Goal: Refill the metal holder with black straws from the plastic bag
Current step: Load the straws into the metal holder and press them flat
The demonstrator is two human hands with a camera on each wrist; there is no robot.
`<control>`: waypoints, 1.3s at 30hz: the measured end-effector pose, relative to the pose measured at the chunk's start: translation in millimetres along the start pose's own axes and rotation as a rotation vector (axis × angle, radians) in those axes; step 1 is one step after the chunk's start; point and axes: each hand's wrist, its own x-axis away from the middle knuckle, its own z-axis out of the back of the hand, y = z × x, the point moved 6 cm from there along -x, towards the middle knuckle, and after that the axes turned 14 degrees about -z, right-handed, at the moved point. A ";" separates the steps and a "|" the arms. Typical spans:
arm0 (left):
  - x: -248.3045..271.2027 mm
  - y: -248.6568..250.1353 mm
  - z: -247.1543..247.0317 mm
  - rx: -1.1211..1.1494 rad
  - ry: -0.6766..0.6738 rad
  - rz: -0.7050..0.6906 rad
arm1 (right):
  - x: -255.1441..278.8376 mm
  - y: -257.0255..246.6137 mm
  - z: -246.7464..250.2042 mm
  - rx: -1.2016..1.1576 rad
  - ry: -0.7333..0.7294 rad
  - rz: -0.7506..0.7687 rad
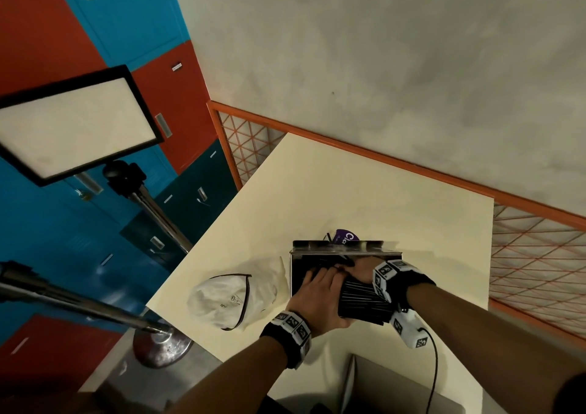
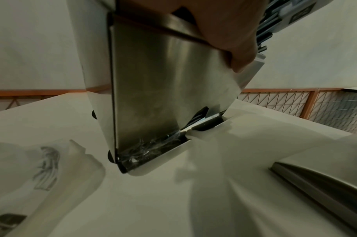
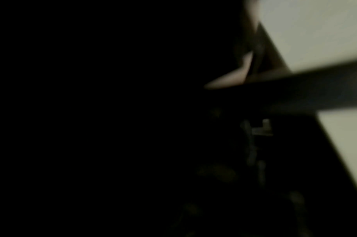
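Note:
On the cream table [image 1: 396, 198] stands the open-topped metal holder [image 1: 336, 250], with black straws lying inside it. A thick bundle of black straws [image 1: 361, 301] sticks out of its opening toward me. My left hand [image 1: 317, 288] grips the bundle from the left, fingers across the top and thumb underneath. My right hand [image 1: 355, 269] holds the bundle's far end at the holder's mouth, fingers curled over it. The left wrist view shows the holder's steel front [image 2: 163, 88], my thumb [image 2: 234, 52] at its top edge and straw ends [image 2: 264, 33]. The right wrist view is almost black.
A crumpled white plastic bag [image 1: 231, 299] lies left of the holder. A purple packet [image 1: 347, 236] pokes out behind it. An orange mesh fence [image 1: 539, 264] borders the table. A light panel on a stand [image 1: 76, 128] rises at the left. A grey metal piece [image 1: 352, 382] sits near me.

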 end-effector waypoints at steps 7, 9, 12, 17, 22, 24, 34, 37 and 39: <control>-3.8 -2.1 3.8 0.035 0.002 0.002 | -13.3 2.6 1.3 0.073 0.013 0.051; -5.2 -2.8 5.8 0.030 0.006 -0.005 | -12.1 0.4 2.4 0.087 0.013 0.062; -6.3 -3.9 6.1 0.024 0.004 -0.003 | -9.2 -2.9 6.9 0.075 0.088 0.135; -9.0 -5.4 9.1 0.014 0.004 -0.003 | 10.0 -5.4 25.2 0.094 0.198 0.236; -10.5 -6.8 8.9 -0.004 -0.007 -0.001 | 12.3 -1.5 21.7 0.251 0.098 0.162; -10.7 -6.4 9.2 -0.003 -0.006 -0.008 | 15.6 -3.1 18.5 0.294 0.053 0.159; -20.4 -13.0 12.6 -0.005 -0.045 -0.022 | 33.7 -22.0 36.8 0.399 0.320 0.287; -18.0 -12.5 11.4 -0.018 -0.031 -0.046 | 38.2 -25.1 38.6 0.417 0.312 0.281; -17.4 -10.8 13.9 -0.034 0.009 -0.073 | 40.6 -28.0 43.6 0.437 0.286 0.278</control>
